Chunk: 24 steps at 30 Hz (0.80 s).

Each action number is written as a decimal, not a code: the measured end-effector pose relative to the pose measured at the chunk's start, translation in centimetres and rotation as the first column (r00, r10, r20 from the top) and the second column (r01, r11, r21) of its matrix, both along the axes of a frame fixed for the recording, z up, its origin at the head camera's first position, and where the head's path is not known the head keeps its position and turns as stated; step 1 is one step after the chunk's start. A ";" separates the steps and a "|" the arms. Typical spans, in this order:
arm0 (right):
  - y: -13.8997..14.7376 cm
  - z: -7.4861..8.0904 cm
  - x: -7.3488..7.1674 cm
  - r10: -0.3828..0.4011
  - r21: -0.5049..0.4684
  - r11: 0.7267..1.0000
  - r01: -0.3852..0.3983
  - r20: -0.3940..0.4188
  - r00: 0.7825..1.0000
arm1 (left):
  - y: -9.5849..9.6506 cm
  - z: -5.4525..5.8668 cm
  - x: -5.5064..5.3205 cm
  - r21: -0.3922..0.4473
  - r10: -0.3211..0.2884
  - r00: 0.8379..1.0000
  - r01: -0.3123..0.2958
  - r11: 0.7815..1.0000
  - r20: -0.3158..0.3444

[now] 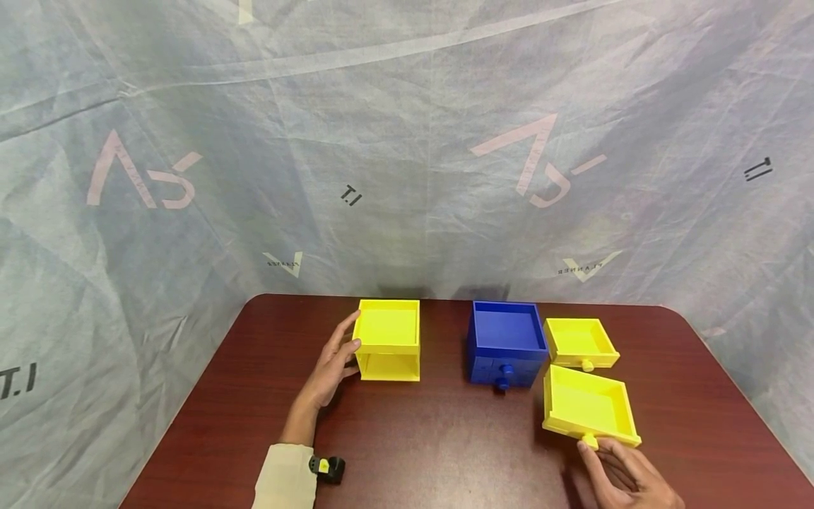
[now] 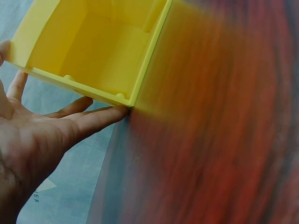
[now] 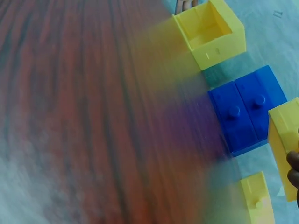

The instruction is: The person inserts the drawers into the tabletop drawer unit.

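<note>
My left hand [image 1: 327, 371] rests against the left side of a yellow box [image 1: 389, 349], whose front stands open and hollow below a shallow top tray. In the left wrist view, the extended fingers [image 2: 100, 119] lie along the yellow wall [image 2: 138, 84], and a fingertip touches its front corner. My right hand [image 1: 626, 477] pinches the round knob [image 1: 590, 442] of a yellow drawer [image 1: 588, 404]. That drawer is raised over the table and slightly tilted, its knob side facing me. Only a few dark fingertips [image 3: 293, 168] show in the right wrist view.
A blue box [image 1: 486, 369] with two knobbed drawers stands right of the yellow box. Beside it a smaller-looking yellow drawer [image 1: 575, 341] lies on the dark red wooden table [image 1: 432, 445]. A grey printed sheet [image 1: 407, 141] hangs behind the table.
</note>
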State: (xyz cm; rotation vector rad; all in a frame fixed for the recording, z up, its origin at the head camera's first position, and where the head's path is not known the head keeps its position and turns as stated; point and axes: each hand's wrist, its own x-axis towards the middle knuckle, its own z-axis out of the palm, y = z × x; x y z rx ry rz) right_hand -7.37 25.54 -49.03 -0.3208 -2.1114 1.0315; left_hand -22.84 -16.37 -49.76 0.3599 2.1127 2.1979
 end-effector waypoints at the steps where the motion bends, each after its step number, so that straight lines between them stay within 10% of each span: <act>1: 0.0 0.1 0.0 0.010 0.007 1.000 -0.010 -0.013 1.000 | 0.0 0.0 0.0 -0.001 0.000 1.000 0.000 1.000 0.001; 24: -2.0 0.5 0.9 0.082 -0.037 0.996 -0.082 -0.006 0.997 | 0.0 0.0 0.1 -0.016 0.013 1.000 -0.013 1.000 0.006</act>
